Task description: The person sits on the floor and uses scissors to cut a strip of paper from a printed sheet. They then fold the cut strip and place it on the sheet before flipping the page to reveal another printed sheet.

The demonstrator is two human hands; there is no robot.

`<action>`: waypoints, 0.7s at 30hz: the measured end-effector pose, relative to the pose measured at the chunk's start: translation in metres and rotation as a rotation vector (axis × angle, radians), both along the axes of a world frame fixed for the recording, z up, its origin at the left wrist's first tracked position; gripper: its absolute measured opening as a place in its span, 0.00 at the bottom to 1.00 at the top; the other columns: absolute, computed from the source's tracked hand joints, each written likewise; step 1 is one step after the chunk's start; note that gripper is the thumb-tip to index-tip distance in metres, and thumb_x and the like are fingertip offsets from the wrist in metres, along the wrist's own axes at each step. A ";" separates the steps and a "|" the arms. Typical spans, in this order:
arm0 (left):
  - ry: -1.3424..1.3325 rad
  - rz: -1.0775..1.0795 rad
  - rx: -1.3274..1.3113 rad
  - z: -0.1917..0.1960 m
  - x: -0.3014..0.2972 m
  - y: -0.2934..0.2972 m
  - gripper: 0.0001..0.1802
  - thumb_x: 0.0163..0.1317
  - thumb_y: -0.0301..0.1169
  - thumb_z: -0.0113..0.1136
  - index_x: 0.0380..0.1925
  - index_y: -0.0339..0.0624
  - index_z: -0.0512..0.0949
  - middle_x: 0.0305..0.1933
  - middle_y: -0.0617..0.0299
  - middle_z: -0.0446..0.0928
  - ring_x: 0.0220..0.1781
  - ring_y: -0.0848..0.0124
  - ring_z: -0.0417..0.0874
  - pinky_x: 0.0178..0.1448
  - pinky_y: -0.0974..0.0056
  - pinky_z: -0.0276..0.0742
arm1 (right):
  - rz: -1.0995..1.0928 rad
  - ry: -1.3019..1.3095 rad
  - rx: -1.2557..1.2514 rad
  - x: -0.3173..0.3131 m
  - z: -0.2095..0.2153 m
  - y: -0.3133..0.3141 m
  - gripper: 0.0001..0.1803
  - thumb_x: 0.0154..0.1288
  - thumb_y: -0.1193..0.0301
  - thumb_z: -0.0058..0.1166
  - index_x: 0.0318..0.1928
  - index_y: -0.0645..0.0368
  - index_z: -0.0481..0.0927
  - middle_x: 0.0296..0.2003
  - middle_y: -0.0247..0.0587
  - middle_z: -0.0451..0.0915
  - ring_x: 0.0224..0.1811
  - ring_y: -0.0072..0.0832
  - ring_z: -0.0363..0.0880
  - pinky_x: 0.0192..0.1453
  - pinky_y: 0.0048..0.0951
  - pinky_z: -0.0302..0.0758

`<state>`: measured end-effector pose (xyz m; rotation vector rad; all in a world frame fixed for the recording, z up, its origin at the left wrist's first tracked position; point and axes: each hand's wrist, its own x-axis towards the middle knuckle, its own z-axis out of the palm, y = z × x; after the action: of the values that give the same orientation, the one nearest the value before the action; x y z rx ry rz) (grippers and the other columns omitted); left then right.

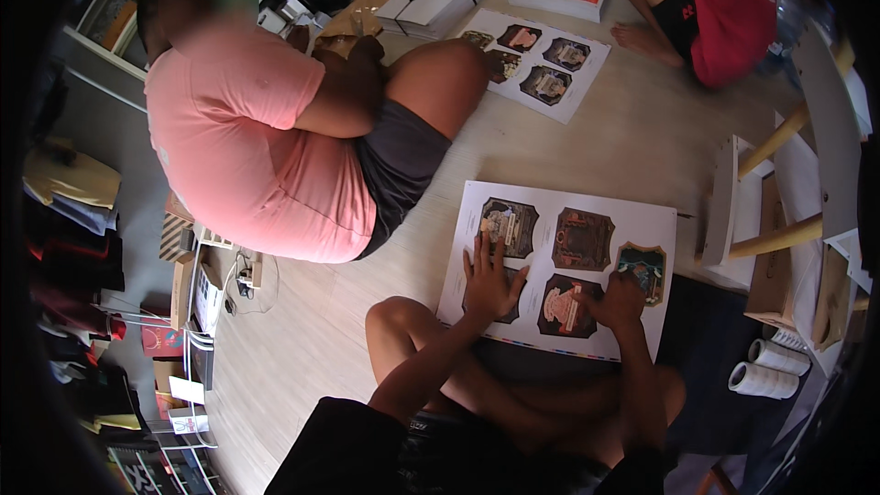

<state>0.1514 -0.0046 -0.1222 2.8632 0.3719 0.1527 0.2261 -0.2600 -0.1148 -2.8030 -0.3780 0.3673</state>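
Sticker sheet, white with dark shaped labels printed on it, lies flat on the pale wooden floor in front of the person's crossed legs. Left hand presses on it palm down, fingers spread wide and straight, holding nothing. Right hand rests on the sheet's lower right part with fingers curled together over a label; whether it pinches anything cannot be told. Both forearms reach forward from the lower edge, over the knees.
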 end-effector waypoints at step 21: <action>0.046 0.009 -0.005 0.003 0.003 0.001 0.45 0.66 0.59 0.48 0.71 0.37 0.55 0.76 0.37 0.46 0.80 0.46 0.41 0.78 0.39 0.30 | -0.010 0.035 0.039 0.001 0.003 0.000 0.47 0.41 0.33 0.66 0.39 0.70 0.80 0.39 0.58 0.79 0.47 0.49 0.78 0.49 0.49 0.75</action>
<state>0.1546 -0.0039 -0.1197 2.8643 0.3936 0.0870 0.2270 -0.2602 -0.1119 -2.7561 -0.3600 0.4016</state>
